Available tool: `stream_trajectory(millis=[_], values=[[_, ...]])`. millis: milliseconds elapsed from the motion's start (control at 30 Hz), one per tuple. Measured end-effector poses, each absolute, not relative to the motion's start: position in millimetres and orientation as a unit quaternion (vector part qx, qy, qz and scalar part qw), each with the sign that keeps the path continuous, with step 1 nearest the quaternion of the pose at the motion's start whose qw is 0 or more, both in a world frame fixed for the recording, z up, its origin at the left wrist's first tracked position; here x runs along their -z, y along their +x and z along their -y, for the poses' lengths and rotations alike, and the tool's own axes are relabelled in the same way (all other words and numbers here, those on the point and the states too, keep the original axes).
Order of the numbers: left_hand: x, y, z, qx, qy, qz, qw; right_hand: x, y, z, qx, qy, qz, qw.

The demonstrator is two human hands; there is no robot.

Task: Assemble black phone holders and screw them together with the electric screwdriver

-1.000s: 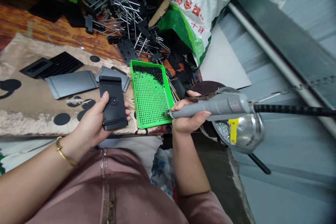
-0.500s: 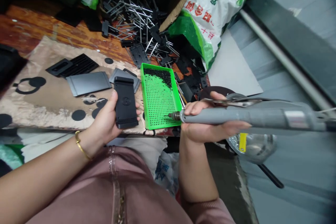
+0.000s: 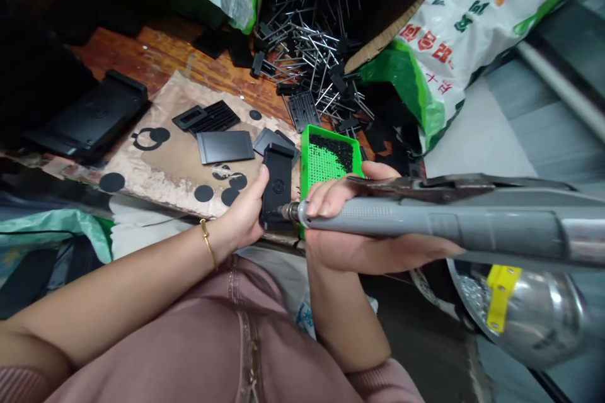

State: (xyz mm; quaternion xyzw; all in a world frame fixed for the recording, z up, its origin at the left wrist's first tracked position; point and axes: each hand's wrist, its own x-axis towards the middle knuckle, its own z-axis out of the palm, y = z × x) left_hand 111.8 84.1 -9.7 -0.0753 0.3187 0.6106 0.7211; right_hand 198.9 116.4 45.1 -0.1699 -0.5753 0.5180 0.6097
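My left hand [image 3: 243, 214] grips a black plastic phone holder [image 3: 278, 192] upright by its left side, just in front of a green perforated tray [image 3: 308, 164]. My right hand [image 3: 359, 233] is shut around a grey rotary tool [image 3: 425, 223]. Its small metal bit [image 3: 289, 211] is at the holder's lower right edge, seemingly touching it. A slim dark metal tool [image 3: 420, 187] lies along the grey body under my right fingers. Black granules cover the tray's far part, and my right hand hides its near part.
Black plates and round discs lie on a stained brown sheet [image 3: 161, 164] over a wooden table [image 3: 155, 56]. A larger black holder [image 3: 89, 116] sits left. Behind stand a cardboard box [image 3: 392, 19] of metal-pronged parts, a printed sack [image 3: 472, 12], and right, a steel bowl [image 3: 534, 318].
The view has moved closer and shifted. My left hand has brought the holder rightward to the tray's front edge, and the rotary tool's bit has moved left from the tray to the holder.
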Motion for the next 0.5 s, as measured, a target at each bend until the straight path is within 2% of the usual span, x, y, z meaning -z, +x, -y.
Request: stream_trajectory(millis=[500], values=[[12.0,112.4,-83.9,-0.625,-0.059,-0.287,0.723,-36.8,189.8,-114.2,-0.511,-0.157,0.583,0.612]])
